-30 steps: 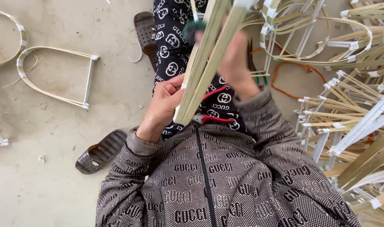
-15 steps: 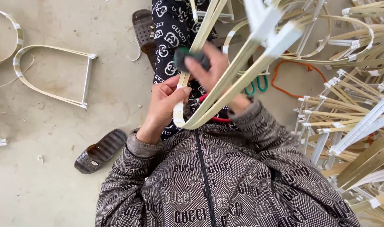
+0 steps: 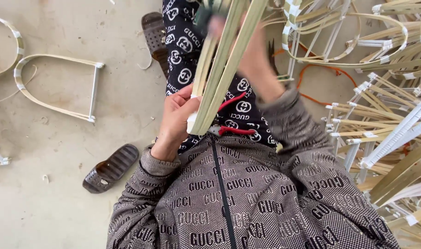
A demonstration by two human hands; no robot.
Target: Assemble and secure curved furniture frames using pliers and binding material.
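Head view, left hand (image 3: 176,121) closed around bamboo strip bundle (image 3: 222,64), right hand (image 3: 247,55) blurred, grip unclear.

Bundle of flat pale-green bamboo strips (image 3: 224,64), lower ends bound with white tape, held upright over my lap; strips fan slightly apart toward the top, tilted right.

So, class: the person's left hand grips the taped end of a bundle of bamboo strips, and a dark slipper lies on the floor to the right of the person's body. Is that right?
Not quite. The left hand does grip the taped end of the bamboo strips, but the head view shows the dark slipper lying on the floor to the left of the person's body, not the right.
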